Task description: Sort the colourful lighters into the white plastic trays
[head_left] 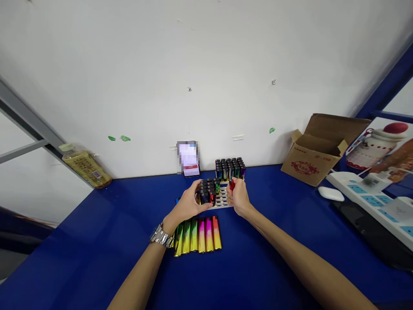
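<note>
My right hand (238,198) is closed around a red lighter (231,184), held upright over the right side of a white rack (221,200) with rows of holes. My left hand (189,200) curls around the left side of a cluster of black-topped lighters (208,186) standing in that rack, thumb at the front and fingers behind. A second block of upright lighters (230,165) stands just behind, near the wall. In front of the rack, several shiny metallic covers (201,236) lie in a row, shading from green, pink and red to yellow; my left wrist partly hides them.
A phone (189,160) leans against the wall. At the left lies a tilted plastic bottle (85,165). On the right are an open cardboard box (312,155), a white case (331,193), a power strip (374,202) and a black flat object (364,234).
</note>
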### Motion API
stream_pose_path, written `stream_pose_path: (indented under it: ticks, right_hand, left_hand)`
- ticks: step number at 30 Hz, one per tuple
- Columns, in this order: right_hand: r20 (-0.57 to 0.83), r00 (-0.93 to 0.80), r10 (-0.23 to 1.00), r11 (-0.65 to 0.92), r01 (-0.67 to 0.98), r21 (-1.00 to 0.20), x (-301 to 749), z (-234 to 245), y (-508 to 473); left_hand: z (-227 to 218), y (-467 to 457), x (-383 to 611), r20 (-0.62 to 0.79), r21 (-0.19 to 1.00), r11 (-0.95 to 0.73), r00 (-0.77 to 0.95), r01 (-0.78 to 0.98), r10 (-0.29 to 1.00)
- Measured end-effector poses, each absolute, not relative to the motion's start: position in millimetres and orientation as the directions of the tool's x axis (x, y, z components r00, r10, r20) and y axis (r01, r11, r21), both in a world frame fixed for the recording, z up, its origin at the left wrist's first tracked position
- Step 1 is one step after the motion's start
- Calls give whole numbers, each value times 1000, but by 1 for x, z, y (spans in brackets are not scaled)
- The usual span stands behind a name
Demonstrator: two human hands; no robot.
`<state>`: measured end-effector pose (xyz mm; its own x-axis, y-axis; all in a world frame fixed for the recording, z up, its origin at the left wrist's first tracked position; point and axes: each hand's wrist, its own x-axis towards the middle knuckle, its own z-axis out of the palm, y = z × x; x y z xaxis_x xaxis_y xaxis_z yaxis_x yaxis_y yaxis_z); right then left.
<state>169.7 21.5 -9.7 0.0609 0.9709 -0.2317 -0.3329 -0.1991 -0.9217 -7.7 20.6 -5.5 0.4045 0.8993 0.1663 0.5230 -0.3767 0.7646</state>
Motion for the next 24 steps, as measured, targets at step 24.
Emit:
stream_pose_path:
  ticks: [24]
  right_hand:
    - [-199, -5, 980, -193, -282, -940, 168, -15, 20]
  left_hand:
    - [-10, 21, -9, 222, 750, -427, 416, 505, 882]
